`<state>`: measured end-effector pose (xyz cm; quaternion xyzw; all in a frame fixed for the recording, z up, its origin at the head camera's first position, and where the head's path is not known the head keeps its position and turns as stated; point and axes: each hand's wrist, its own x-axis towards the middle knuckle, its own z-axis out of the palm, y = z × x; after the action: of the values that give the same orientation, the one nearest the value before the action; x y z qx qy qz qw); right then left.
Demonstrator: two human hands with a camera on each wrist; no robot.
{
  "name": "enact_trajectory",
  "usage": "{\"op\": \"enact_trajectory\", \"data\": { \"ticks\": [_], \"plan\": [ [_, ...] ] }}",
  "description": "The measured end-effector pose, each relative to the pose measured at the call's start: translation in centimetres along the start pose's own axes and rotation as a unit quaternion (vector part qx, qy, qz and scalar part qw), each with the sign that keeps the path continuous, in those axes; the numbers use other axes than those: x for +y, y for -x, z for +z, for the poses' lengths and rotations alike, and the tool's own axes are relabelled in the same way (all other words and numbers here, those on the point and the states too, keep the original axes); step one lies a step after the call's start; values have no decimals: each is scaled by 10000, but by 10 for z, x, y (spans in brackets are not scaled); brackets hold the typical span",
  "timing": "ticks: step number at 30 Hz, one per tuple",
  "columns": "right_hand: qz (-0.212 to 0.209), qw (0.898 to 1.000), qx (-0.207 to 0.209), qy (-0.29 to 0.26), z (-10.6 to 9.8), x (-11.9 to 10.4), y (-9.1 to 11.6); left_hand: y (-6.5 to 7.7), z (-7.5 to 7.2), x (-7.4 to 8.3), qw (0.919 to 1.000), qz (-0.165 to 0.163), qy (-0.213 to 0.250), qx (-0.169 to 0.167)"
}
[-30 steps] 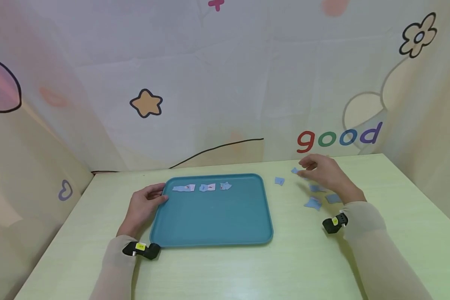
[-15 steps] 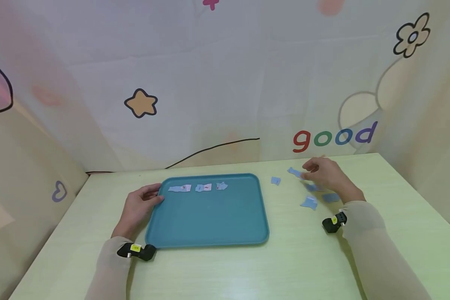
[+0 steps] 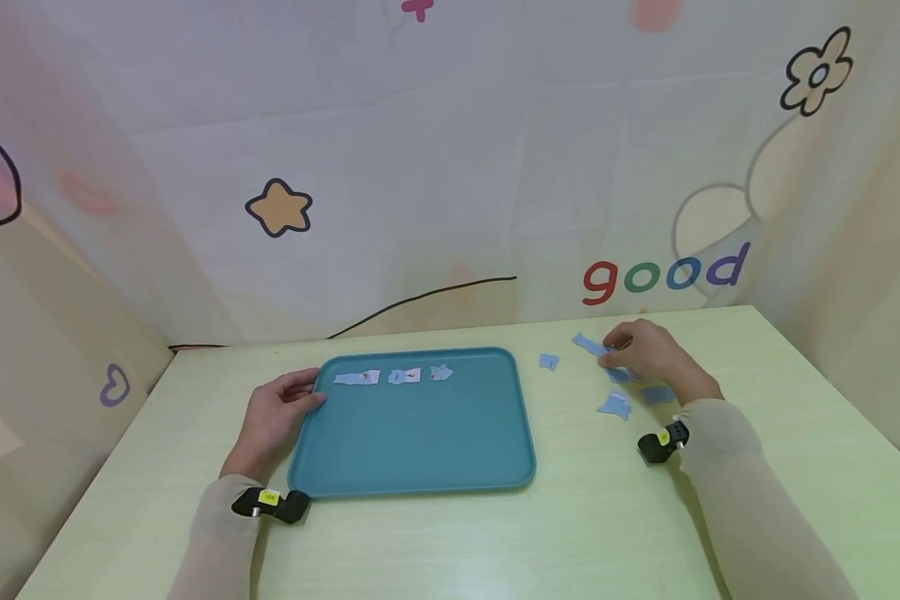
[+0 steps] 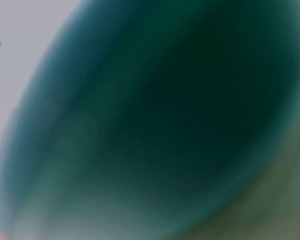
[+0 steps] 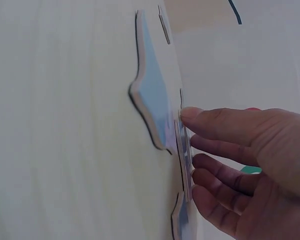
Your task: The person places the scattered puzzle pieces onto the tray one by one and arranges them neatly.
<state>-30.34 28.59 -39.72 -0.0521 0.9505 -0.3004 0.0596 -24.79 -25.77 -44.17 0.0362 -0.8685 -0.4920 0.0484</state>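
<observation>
The left hand [image 3: 273, 417] holds the left rim of a blue-green tray [image 3: 412, 450], its thumb over the edge. Three small groups of pale blue and pinkish puzzle pieces [image 3: 357, 378] lie in a row near the tray's far rim. At the right, the right hand [image 3: 648, 354] is low over loose blue puzzle pieces. In the right wrist view its thumb and fingertips [image 5: 192, 114] are bent and spread at a thin piece [image 5: 186, 160], not visibly closed together. A long piece [image 3: 587, 342] reaches out from beneath the fingers. The left wrist view is mostly a dark green blur.
More loose pieces lie on the pale table [image 3: 450, 542] right of the tray: a small square one [image 3: 548, 362], a pointed one [image 3: 615, 406] and a rectangular one [image 3: 657, 394]. A printed cloth [image 3: 420, 183] hangs along the table's back edge.
The right hand has shifted slightly and its fingertips have come lower over the pieces. More of the long piece now shows beside it. The left hand stays at the tray; the head view has turned slightly right.
</observation>
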Motion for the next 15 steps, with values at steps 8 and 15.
{"op": "enact_trajectory", "data": {
  "ticks": [8,15],
  "plan": [
    [179,9998,85,-19,4,-4,-1,-1,0,0,10000,44,-40,-8],
    [223,9997,136,-18,5,-5,-1,-3,-1,-1,9999,69,-111,4]
  ]
}}
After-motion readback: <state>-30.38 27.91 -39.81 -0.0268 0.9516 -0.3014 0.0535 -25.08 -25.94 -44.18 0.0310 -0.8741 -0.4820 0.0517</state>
